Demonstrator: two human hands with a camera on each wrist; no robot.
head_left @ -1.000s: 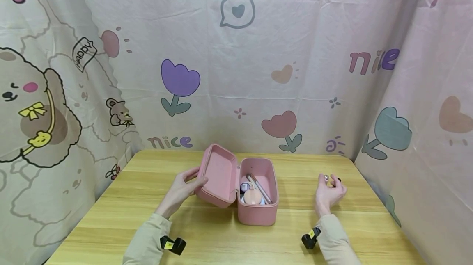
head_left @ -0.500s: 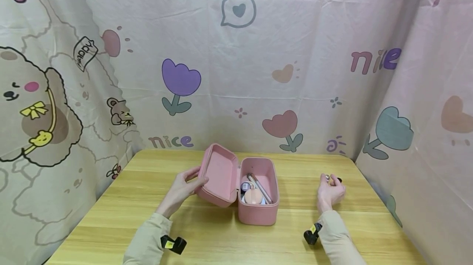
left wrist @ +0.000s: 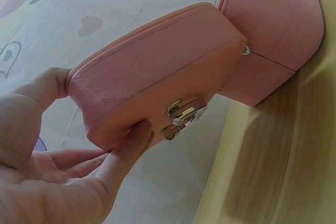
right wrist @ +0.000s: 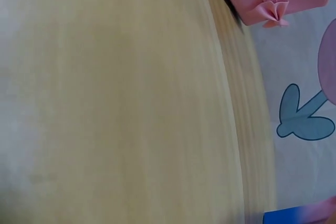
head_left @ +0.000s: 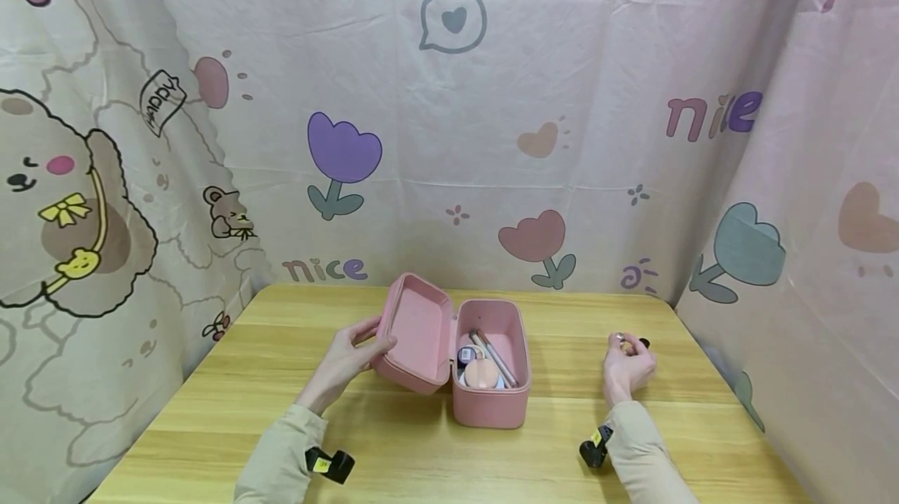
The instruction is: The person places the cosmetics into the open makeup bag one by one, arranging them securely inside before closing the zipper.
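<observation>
On the surface (head_left: 407,457) stands the case (head_left: 489,410), its lid (head_left: 419,332) pinched by your left hand (head_left: 347,352); a slip there could let the lid drop. Well right, your right hand (head_left: 628,371) curls round a small, half-hidden item (head_left: 626,347) that loose fingers might lose.

Printed cloth (head_left: 449,114) behind wooden table (head_left: 456,465)

Soft, diffuse light, faint shadows

Faintly grained, leather-like material and glossy gold-toned metal fittings (left wrist: 185,115) finish the stitched pink case (head_left: 490,409) we see on a smooth, wood-grained bench (head_left: 414,453), before a creased, matt cloth backdrop (head_left: 435,110).
</observation>
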